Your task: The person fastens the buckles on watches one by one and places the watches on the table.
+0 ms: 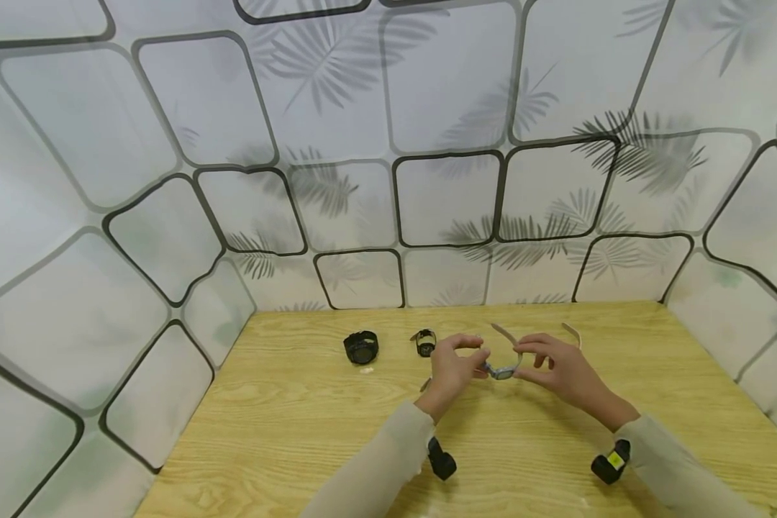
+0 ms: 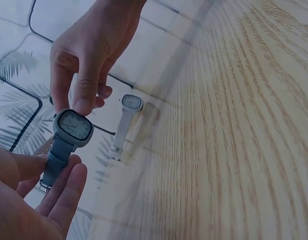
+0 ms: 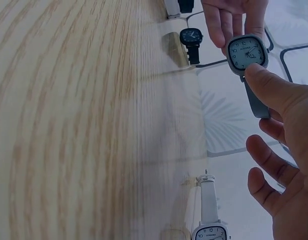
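Both hands hold a wristwatch [image 1: 503,373] just over the table, its squarish pale dial showing in the right wrist view. My left hand [image 1: 455,370] pinches the blue-grey buckle strap [image 2: 55,162] between thumb and fingers. With its thumb at the edge of the case, my right hand [image 1: 560,367] grips the other side, where the second strap half [image 3: 256,100] runs down past the fingers. Behind the right hand lies a white watch [image 2: 131,102], mostly hidden in the head view. A small black watch [image 1: 425,344] sits just beyond the left hand.
Farther left on the wooden table [image 1: 285,410] stands a chunky black watch [image 1: 361,348]. A strap end [image 1: 425,385] pokes out beside the left wrist. Patterned cloth [image 1: 447,194] hangs along the table's back and sides. Each wrist wears a small black camera [image 1: 442,460].
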`<action>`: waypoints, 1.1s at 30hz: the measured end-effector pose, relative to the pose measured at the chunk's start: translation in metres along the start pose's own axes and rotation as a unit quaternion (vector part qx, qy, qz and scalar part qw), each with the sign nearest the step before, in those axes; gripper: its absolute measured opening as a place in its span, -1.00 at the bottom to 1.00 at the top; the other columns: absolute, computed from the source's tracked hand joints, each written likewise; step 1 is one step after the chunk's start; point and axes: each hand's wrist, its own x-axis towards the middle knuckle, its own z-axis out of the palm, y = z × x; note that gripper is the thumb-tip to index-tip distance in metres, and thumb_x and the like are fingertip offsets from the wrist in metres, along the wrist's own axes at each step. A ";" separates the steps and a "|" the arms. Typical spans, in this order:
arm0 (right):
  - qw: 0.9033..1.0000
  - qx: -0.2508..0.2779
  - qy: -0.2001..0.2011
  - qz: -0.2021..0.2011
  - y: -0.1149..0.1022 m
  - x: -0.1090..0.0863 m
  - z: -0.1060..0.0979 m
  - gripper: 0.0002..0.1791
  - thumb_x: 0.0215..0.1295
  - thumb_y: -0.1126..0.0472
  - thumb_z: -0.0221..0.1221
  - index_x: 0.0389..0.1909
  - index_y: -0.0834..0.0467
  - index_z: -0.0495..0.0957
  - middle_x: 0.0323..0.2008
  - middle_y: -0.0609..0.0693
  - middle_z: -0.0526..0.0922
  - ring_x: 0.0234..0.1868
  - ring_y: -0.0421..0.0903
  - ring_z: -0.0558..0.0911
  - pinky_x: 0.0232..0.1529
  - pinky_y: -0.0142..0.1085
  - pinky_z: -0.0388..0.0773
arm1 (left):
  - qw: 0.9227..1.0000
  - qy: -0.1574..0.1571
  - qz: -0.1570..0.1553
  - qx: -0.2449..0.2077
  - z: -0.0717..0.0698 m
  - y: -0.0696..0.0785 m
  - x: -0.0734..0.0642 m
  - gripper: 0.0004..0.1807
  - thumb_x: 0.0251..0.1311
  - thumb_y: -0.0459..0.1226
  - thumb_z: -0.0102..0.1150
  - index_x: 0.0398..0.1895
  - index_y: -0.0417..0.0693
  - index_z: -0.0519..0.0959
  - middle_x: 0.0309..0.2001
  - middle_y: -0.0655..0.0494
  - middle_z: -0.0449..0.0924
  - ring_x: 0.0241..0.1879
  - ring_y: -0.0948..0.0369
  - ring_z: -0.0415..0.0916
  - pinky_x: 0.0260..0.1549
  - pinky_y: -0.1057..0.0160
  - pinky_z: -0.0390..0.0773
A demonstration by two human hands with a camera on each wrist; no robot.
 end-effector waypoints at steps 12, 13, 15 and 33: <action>1.000 -0.014 0.009 -0.011 -0.002 0.000 0.002 -0.51 -0.04 0.33 0.58 -0.01 0.16 0.72 0.00 0.07 0.69 -0.42 -0.27 0.52 -0.51 -0.40 0.45 | 0.995 0.027 -0.039 -0.085 -0.004 0.003 0.000 -0.37 0.26 -0.46 0.38 0.38 -0.13 0.41 -0.19 -0.10 0.72 -0.37 -0.05 0.76 -0.28 -0.03 0.75; 1.000 -0.015 0.009 -0.012 -0.003 0.000 0.002 -0.51 -0.04 0.33 0.58 -0.01 0.16 0.72 0.00 0.07 0.69 -0.42 -0.28 0.52 -0.51 -0.40 0.45 | 0.994 0.030 -0.044 -0.091 -0.004 0.003 0.000 -0.37 0.26 -0.45 0.38 0.38 -0.17 0.40 -0.20 -0.11 0.73 -0.36 -0.05 0.77 -0.30 0.02 0.76; 1.000 -0.017 0.010 -0.015 -0.003 0.000 0.003 -0.50 -0.05 0.34 0.58 -0.01 0.16 0.72 0.00 0.08 0.69 -0.42 -0.30 0.52 -0.51 -0.40 0.45 | 0.992 0.033 -0.058 -0.108 -0.005 0.002 0.002 -0.43 0.28 -0.42 0.38 0.34 -0.24 0.44 -0.21 -0.13 0.75 -0.34 -0.04 0.77 -0.33 0.07 0.76; 1.000 -0.001 0.012 -0.025 -0.007 -0.002 0.004 -0.45 -0.08 0.37 0.58 0.03 0.17 0.70 0.03 0.09 0.66 -0.41 -0.22 0.53 -0.49 -0.38 0.45 | 0.980 0.007 -0.104 -0.169 -0.014 0.006 0.003 -0.79 0.34 -0.33 0.35 -0.04 -0.26 0.69 -0.24 -0.21 0.76 -0.31 0.01 0.78 -0.23 0.06 0.75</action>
